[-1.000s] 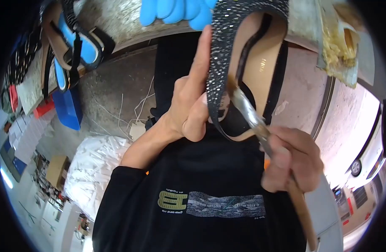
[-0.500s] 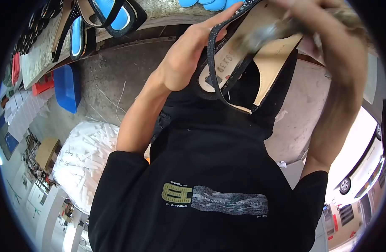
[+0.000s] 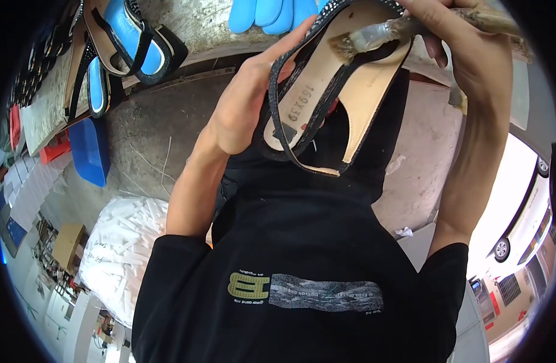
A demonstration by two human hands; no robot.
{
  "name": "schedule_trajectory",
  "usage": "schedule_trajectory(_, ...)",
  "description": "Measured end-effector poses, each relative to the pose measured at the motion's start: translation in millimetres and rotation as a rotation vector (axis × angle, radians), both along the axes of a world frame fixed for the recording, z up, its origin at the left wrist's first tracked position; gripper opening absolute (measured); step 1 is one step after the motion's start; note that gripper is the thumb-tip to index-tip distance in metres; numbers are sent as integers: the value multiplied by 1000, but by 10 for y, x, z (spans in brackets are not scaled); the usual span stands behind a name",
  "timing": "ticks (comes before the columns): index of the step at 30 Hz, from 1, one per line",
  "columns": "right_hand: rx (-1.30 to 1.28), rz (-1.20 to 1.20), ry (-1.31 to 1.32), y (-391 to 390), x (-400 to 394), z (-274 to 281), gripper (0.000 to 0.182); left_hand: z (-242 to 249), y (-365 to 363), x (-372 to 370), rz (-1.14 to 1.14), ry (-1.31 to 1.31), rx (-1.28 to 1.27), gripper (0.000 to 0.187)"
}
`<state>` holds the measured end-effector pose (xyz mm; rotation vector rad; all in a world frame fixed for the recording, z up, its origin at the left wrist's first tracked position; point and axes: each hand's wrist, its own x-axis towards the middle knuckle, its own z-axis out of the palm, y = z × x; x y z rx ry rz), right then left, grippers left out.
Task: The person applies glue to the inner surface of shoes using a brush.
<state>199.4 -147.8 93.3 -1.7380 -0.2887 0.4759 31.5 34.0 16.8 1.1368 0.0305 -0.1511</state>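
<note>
My left hand [image 3: 244, 100] grips a sandal upper [image 3: 326, 91] with a tan insole and a black glittery strap, held up in front of my chest with its underside and a printed number facing me. My right hand [image 3: 456, 42] holds a glue brush [image 3: 375, 35] by its handle. The bristles rest on the tan insole near the top of the sandal. My black T-shirt fills the lower half of the view.
Finished sandals with blue insoles [image 3: 117, 42] lie on the workbench [image 3: 199, 24] at upper left. Blue insoles [image 3: 266, 13] lie at its edge. A blue bin [image 3: 89, 148] and a white sack [image 3: 123, 242] stand on the floor at left. A car [image 3: 526, 224] shows at right.
My right hand went from below the sandal to above it, carrying the brush up to the insole. My left hand turned the sandal so its underside faces me.
</note>
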Motion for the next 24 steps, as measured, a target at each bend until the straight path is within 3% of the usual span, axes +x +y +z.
schedule_trajectory(1, -81, 36, -55, -79, 68, -50, 23, 9, -7, -1, 7, -7, -13, 66)
schedule_trajectory(2, -493, 79, -182, -191, -49, 120, 16, 17, -13, -3, 16, -24, -24, 67)
schedule_trajectory(3, -341, 80, -505, -373, -94, 123, 14, 29, -18, 8, 25, -59, -20, 67)
schedule_trajectory(4, -171, 89, -830, -571, -38, 118, 13, 29, -29, -21, 79, -147, 151, 67)
schedule_trajectory(5, -45, 371, -1357, -668, 207, 392, 11, 91, -31, -59, 146, -234, 328, 67)
schedule_trajectory(6, 108, 440, -934, -822, 212, 821, 16, 518, -93, -182, 230, 157, 240, 70)
schedule_trajectory(7, 126, 447, -971, -887, 349, 903, 16, 579, -115, -400, 249, 123, 254, 70)
schedule_trajectory(8, 53, 259, -1013, -936, 449, 977, 19, 555, -73, -636, 535, 187, -36, 61)
schedule_trajectory(9, -17, 60, -1047, -972, 507, 1051, 23, 540, 33, -757, 798, 242, -343, 65)
schedule_trajectory(10, -360, -303, -678, -601, 320, 1068, 26, 606, 188, -696, 569, -159, -117, 67)
schedule_trajectory(11, -323, -211, -455, -394, 373, 815, 38, 671, 208, -670, 648, -235, -164, 68)
schedule_trajectory(12, -254, -112, -637, -149, 495, 368, 44, 729, 215, -659, 723, -309, -215, 70)
schedule_trajectory(13, -507, -3, -460, 298, 375, 394, 38, 754, 225, -666, 712, -338, -214, 70)
schedule_trajectory(14, -579, 69, -310, 567, 397, 363, 24, 745, 227, -694, 731, -280, -196, 69)
schedule_trajectory(15, -677, 132, -499, 721, 580, 179, 16, 728, 234, -730, 756, -218, -175, 68)
schedule_trajectory(16, -666, 132, -513, 806, 685, 79, 16, 700, 220, -768, 761, -234, -170, 68)
schedule_trajectory(18, -688, 186, -455, 910, 833, -93, 17, 617, 141, -836, 617, -221, -184, 47)
schedule_trajectory(20, -726, 230, -399, 914, 942, -99, 19, 572, 33, -841, 463, -211, -211, 61)
schedule_trajectory(21, -737, 232, -404, 854, 981, -62, 19, 617, -60, -847, 434, 92, -211, 66)
schedule_trajectory(22, -609, 228, -396, 743, 1016, -24, 16, 584, -180, -780, 322, -41, -192, 66)
schedule_trajectory(24, -391, 167, -476, 459, 952, 202, 15, 394, -497, -527, 322, 70, 126, 62)
